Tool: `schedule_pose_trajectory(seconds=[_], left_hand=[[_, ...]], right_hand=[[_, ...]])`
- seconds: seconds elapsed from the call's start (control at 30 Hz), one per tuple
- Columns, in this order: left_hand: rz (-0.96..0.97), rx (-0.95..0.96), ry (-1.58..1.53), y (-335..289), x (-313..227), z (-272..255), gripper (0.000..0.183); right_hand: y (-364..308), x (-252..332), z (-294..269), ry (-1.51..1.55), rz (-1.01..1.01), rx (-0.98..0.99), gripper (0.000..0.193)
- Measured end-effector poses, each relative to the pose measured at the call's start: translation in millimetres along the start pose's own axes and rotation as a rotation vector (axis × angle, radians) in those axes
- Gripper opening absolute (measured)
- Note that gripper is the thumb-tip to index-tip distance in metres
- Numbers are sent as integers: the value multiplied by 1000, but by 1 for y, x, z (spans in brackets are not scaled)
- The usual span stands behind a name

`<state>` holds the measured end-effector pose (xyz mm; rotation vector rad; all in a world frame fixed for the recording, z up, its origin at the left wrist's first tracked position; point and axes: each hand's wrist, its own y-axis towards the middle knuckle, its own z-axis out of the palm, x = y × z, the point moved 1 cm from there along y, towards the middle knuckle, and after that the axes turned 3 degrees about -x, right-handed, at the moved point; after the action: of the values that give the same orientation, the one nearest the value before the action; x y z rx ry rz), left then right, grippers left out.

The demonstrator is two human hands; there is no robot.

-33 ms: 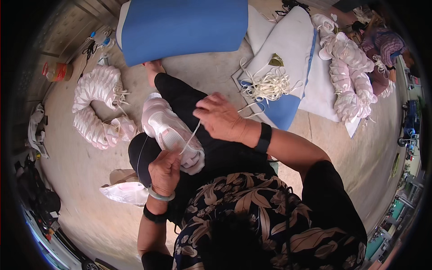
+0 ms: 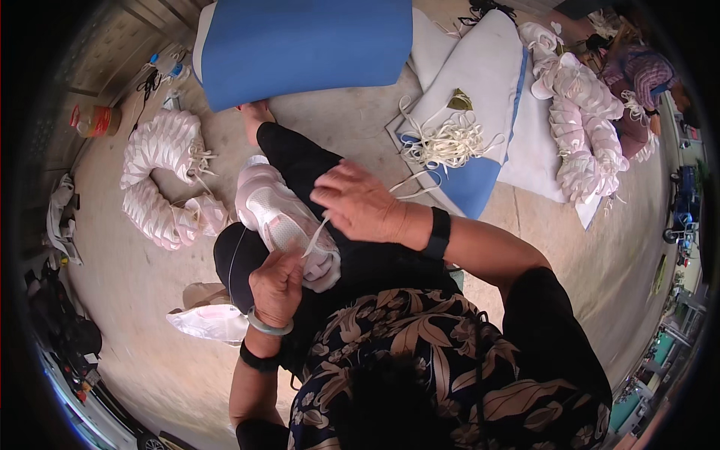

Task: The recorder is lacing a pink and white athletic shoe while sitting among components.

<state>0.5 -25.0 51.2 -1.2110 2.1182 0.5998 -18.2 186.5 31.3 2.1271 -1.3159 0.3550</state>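
A pale pink and white shoe upper (image 2: pixel 264 196) lies across my black-trousered lap. My left hand (image 2: pixel 276 281) is closed at its near end, thumb and fingers pinching a cream shoelace (image 2: pixel 316 238) beside the opening. From there the lace runs up to my right hand (image 2: pixel 356 201), whose curled, slightly blurred fingers are closed on it just above the upper. More lace trails from behind the right hand toward a loose heap of cream laces (image 2: pixel 450 142) on a white and blue sheet. The fingertips of both hands are partly hidden.
Nested shoe uppers (image 2: pixel 161 127) form a curved bundle on the left floor; more bundles (image 2: pixel 581 142) lie at the right, near another person (image 2: pixel 645 75). A blue board (image 2: pixel 307 52) stands ahead. A white and tan piece (image 2: pixel 210 319) lies beside my left knee, and a jar (image 2: pixel 95 120) stands far left.
My right hand has moved slightly left and down, closer to my left hand. The stretch of lace between them looks shorter. My left hand and the shoe upper have barely shifted.
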Motion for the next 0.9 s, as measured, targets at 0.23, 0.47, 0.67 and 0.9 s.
schedule_pose_trajectory(seconds=[0.23, 0.47, 0.67, 0.9], left_hand=[[103, -73, 202, 7, -3, -2, 11], [-12, -133, 249, 3, 6, 4, 6], [-122, -216, 263, 13, 25, 0, 7], [-217, -227, 158, 33, 50, 3, 17]], right_hand=[[14, 24, 24, 602, 15, 287, 10], [21, 23, 28, 582, -4, 279, 8], [34, 14, 42, 375, 54, 220, 9], [41, 4, 54, 310, 99, 195, 5]])
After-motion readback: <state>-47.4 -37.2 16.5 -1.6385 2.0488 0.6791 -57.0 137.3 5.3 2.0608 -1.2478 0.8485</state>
